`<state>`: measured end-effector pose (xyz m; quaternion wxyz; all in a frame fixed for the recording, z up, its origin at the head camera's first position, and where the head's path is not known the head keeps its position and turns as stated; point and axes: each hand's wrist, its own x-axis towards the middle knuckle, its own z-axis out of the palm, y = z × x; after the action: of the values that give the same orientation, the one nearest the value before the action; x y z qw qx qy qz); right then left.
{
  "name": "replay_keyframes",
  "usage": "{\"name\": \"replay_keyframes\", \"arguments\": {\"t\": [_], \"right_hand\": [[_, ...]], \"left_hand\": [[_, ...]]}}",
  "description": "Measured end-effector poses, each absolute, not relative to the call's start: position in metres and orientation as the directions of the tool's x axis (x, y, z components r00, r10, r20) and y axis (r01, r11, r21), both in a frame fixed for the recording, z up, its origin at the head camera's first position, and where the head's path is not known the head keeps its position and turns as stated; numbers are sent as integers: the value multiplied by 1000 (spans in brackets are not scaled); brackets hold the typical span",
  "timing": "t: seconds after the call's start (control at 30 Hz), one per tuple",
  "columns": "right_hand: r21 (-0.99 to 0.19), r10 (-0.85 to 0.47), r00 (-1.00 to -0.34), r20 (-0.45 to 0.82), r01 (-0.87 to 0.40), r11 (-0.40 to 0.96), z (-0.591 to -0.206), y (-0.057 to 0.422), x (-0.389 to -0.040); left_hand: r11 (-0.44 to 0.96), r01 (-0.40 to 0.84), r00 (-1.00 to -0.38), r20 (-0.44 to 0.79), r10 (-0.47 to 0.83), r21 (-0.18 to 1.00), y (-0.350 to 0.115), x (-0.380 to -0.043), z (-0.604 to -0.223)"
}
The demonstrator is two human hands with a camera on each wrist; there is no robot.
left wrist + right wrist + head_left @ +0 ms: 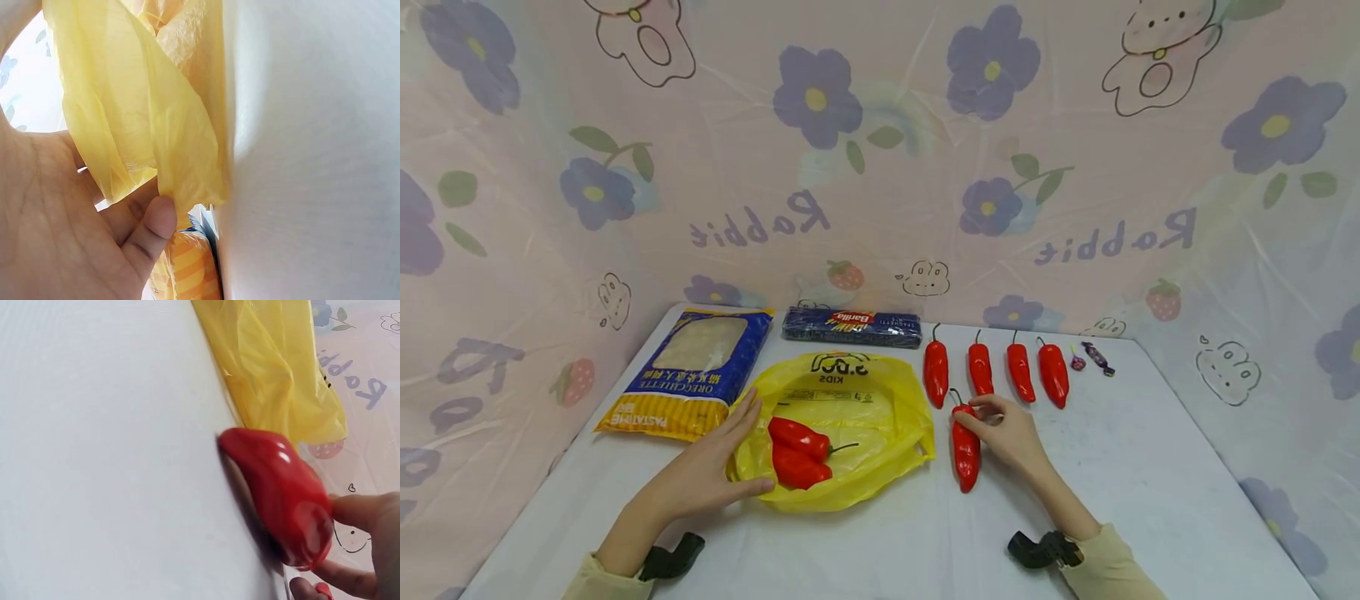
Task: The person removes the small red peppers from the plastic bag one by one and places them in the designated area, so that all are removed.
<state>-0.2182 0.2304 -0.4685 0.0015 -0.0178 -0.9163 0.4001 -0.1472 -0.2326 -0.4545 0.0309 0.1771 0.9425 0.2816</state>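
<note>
A yellow plastic bag (880, 417) lies with its mouth open, and two red chili peppers (797, 471) with a dark stem show inside. My left hand (707, 467) holds the bag's left side, its thumb at the front rim; in the left wrist view the bag's yellow film (137, 94) hangs between thumb and fingers. To the right of the bag, my right hand (1011, 437) pinches another red chili pepper (966, 458) near its stem end. This pepper (281, 487) points its tip toward the bag in the right wrist view, close over the white table.
Behind my right hand stands a row of several red chili peppers (1052, 375). Two small wrapped candies (1099, 358) lie at the row's right end. A dark blue spaghetti pack (850, 327) is at the back, an orecchiette bag (688, 375) at the left. Printed cloth encloses the table (1135, 467).
</note>
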Motion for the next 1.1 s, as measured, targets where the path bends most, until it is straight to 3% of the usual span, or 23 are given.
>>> {"name": "replay_keyframes", "arguments": {"t": [0.47, 0.93, 1.1], "right_hand": [[-739, 20, -997, 80, -46, 673, -435, 235, -221], [-806, -240, -951, 196, -296, 512, -411, 149, -226], [-811, -295, -937, 188, -318, 492, -412, 122, -228]], "left_hand": [[779, 320, -935, 44, 353, 539, -233, -147, -455], [778, 310, -937, 36, 348, 546, -232, -146, -454], [777, 311, -936, 33, 351, 548, -232, -146, -453]]}}
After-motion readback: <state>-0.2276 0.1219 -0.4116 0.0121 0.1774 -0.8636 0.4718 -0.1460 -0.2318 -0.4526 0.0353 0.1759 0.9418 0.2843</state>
